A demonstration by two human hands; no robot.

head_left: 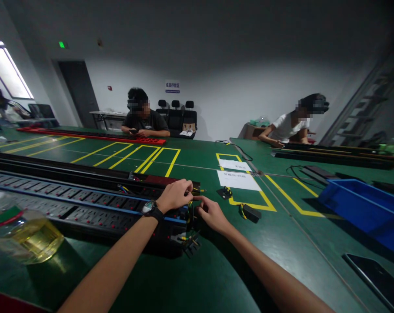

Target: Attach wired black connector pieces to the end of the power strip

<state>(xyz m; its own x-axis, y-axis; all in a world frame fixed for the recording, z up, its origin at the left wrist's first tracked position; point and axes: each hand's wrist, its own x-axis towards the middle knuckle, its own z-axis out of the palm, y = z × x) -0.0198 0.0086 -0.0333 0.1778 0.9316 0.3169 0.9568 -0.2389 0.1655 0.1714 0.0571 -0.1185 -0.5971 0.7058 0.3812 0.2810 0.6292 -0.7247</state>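
Long black power strips point(95, 221) lined with sockets and red switches lie side by side across the table, their wired ends towards the middle. My left hand point(176, 194), with a watch on its wrist, is over those ends, fingers curled together. My right hand point(212, 212) meets it from the right, thumb and index finger closed at the wires point(191, 206) coming out of a strip. What each hand pinches is hidden by the fingers. A black end piece point(192, 245) with a yellow-green wire hangs at the nearest strip's end.
Two small black wired parts, a socket piece point(225, 192) and a block point(251, 213), lie right of my hands near paper labels point(238, 180). A blue bin point(363, 208) and a phone point(376, 278) are farther right. A bottle of yellow liquid point(37, 239) stands left. Co-workers sit across the table.
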